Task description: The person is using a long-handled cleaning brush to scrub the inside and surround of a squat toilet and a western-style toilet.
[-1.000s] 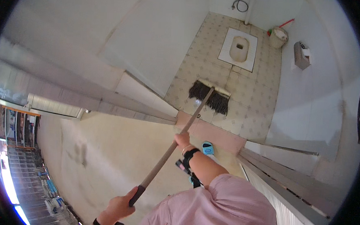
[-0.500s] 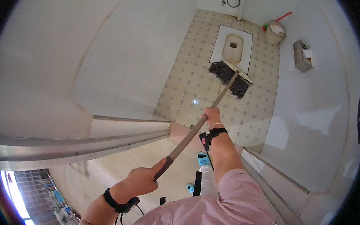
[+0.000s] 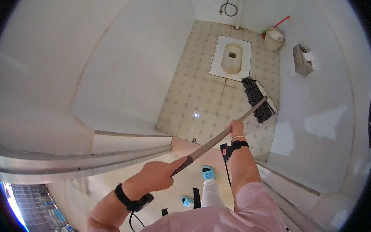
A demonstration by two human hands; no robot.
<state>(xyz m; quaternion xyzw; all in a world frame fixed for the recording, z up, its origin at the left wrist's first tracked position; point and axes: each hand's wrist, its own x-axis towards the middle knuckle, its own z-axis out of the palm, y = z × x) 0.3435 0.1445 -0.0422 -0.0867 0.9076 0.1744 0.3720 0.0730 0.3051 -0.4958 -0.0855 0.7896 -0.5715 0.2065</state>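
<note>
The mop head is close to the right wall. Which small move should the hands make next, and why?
Perhaps the left hand and right hand, both gripping the mop, should sweep it gently leftward: its dark head lies close to the right wall, leaving little room on that side, while more tiled floor stretches to its left.

Soft light leaves a glint on the tiled floor; straight edges curve toward black corners.

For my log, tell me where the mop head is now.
In the head view, the mop head is right of centre on the floor, between the near right corner of the toilet and the right wall, just beyond the right hand.
</note>
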